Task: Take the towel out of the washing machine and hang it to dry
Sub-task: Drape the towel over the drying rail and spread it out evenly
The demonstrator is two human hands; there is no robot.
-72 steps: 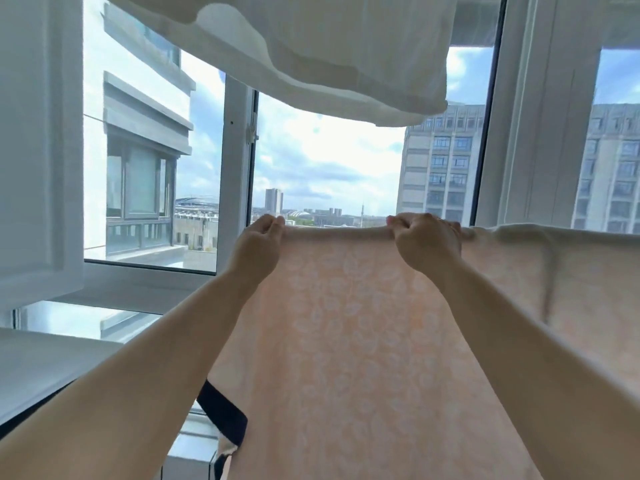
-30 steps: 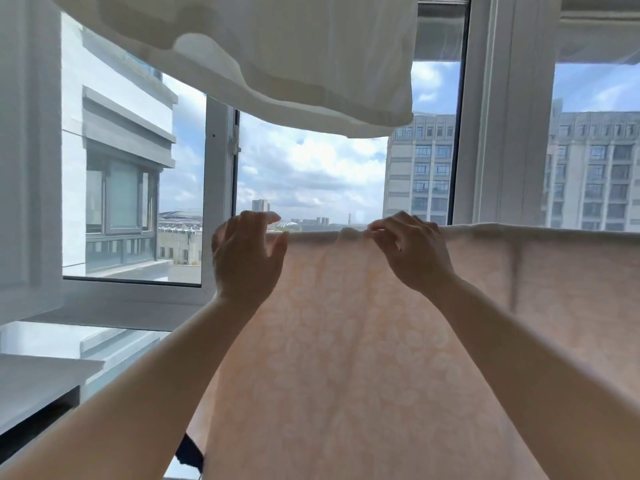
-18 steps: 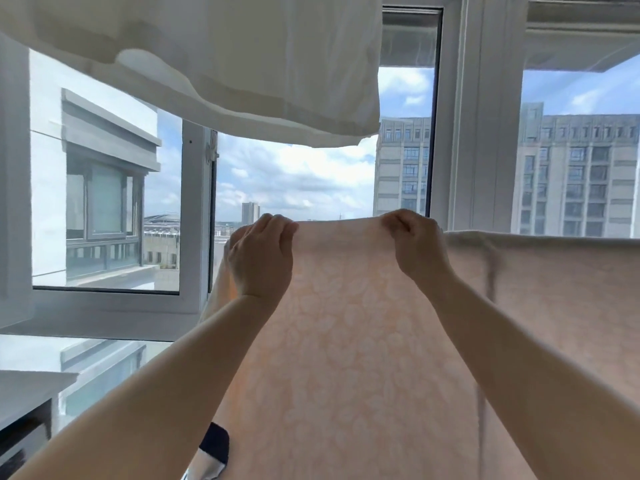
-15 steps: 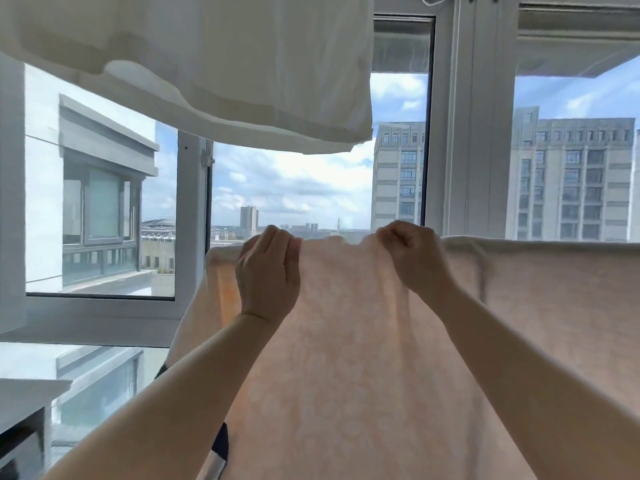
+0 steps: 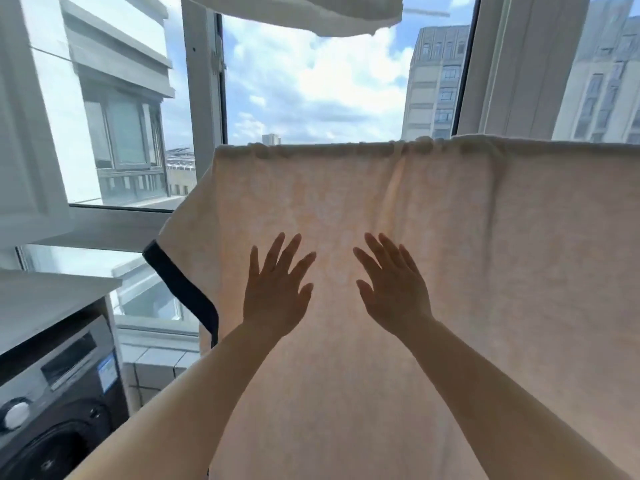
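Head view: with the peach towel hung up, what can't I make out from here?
- Rail or line under the peach patterned towel: hidden by its folded top edge.
- Towel's lower hem: cut off by the bottom edge.
- Contact between the left hand, right hand and the towel: cannot tell.
- Dark grey washing machine door: cropped.

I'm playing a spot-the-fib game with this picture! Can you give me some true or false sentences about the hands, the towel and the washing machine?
1. Both hands, left hand and right hand, have straight, spread fingers. True.
2. The towel lies crumpled on the floor. False: it hangs spread out in front of the window.
3. The towel has a dark edge on its left side. True.
4. The washing machine is at the right. False: it is at the lower left.
5. The right hand grips the towel's top edge. False: it is open, lower down.
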